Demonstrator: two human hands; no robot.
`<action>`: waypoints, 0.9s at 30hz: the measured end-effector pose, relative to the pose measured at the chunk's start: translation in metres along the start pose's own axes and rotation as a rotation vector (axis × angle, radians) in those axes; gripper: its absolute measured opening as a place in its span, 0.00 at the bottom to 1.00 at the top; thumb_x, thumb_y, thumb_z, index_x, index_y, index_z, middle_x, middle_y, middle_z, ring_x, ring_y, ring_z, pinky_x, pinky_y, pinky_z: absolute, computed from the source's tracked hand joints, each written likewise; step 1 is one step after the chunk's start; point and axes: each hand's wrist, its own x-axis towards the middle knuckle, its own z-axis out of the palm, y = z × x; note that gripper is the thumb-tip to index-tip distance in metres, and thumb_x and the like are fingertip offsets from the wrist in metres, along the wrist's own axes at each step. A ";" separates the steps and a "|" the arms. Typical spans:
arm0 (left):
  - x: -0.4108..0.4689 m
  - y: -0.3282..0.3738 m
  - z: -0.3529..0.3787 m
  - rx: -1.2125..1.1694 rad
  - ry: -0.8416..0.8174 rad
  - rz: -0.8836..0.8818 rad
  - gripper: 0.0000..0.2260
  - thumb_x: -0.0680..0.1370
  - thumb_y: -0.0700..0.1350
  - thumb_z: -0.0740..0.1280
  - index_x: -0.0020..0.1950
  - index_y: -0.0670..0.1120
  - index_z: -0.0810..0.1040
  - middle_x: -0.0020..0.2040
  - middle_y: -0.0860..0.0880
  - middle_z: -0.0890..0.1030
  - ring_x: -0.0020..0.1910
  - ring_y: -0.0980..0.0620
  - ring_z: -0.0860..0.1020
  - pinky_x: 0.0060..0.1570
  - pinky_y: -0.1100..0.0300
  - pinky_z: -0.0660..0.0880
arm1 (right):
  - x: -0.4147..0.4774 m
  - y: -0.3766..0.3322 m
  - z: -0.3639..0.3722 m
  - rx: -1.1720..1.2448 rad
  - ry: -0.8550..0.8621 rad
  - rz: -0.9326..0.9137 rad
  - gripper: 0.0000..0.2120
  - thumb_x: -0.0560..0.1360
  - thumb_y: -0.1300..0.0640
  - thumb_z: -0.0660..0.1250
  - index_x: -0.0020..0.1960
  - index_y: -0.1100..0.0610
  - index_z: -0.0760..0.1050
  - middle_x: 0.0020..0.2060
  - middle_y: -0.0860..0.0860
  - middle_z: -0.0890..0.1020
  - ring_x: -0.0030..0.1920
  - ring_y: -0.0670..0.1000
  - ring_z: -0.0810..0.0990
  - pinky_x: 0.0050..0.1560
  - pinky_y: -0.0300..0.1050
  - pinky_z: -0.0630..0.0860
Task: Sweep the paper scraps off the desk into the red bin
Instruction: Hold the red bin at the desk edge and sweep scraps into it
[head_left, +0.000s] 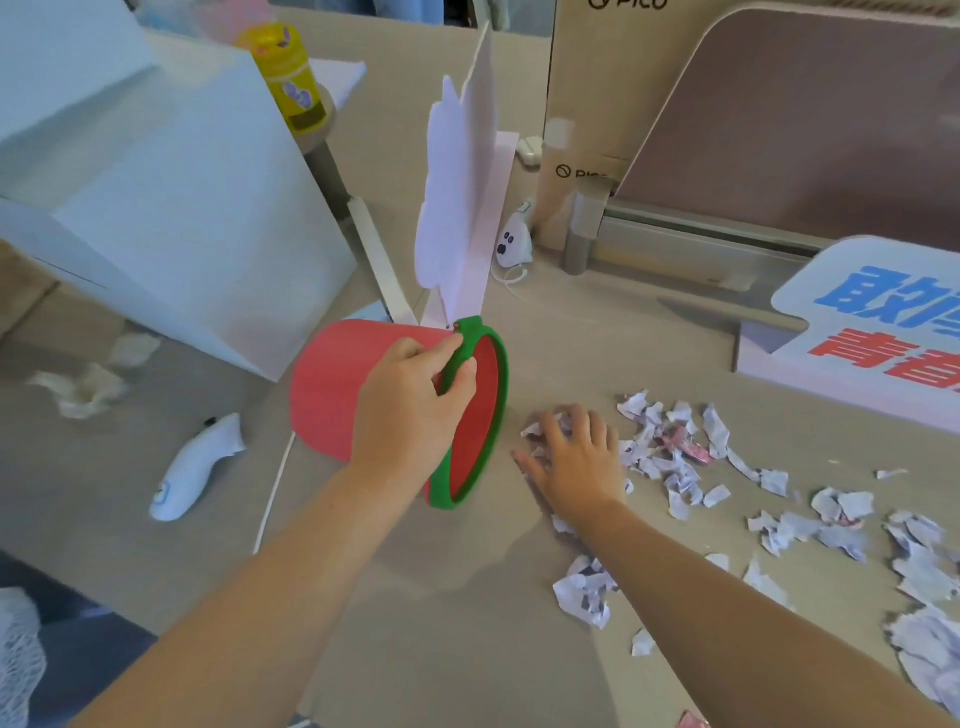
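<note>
My left hand (410, 400) grips the bin (363, 384) by its rim, mouth facing right. My right hand (576, 457), open and flat, is nearer the scraps (670, 447), which trail off to its right.

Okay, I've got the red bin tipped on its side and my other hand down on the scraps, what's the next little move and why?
Probably slide the right hand leftward across the desk toward the bin's green rim. The left hand holds the red bin tipped, mouth facing the scraps, and a few paper scraps already sit under the fingers, near the opening.
</note>
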 end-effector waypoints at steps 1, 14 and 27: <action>0.001 0.000 0.000 0.008 -0.003 0.004 0.15 0.76 0.49 0.66 0.61 0.50 0.78 0.33 0.55 0.69 0.34 0.56 0.71 0.35 0.68 0.61 | -0.001 -0.002 0.000 -0.004 0.037 -0.034 0.20 0.72 0.38 0.54 0.51 0.51 0.74 0.50 0.56 0.77 0.47 0.60 0.77 0.46 0.53 0.75; -0.003 0.007 -0.013 -0.046 -0.100 -0.079 0.15 0.75 0.49 0.65 0.62 0.52 0.78 0.46 0.53 0.81 0.45 0.56 0.76 0.48 0.65 0.67 | 0.009 0.003 -0.036 0.355 -0.167 0.060 0.10 0.79 0.61 0.56 0.59 0.61 0.67 0.55 0.58 0.73 0.49 0.60 0.76 0.46 0.51 0.73; -0.036 0.029 -0.041 -0.258 -0.105 -0.197 0.17 0.70 0.46 0.70 0.58 0.52 0.80 0.45 0.54 0.85 0.33 0.66 0.75 0.42 0.70 0.71 | -0.015 -0.070 -0.139 1.064 -0.013 0.276 0.15 0.79 0.49 0.52 0.40 0.54 0.69 0.32 0.48 0.76 0.30 0.47 0.73 0.29 0.42 0.65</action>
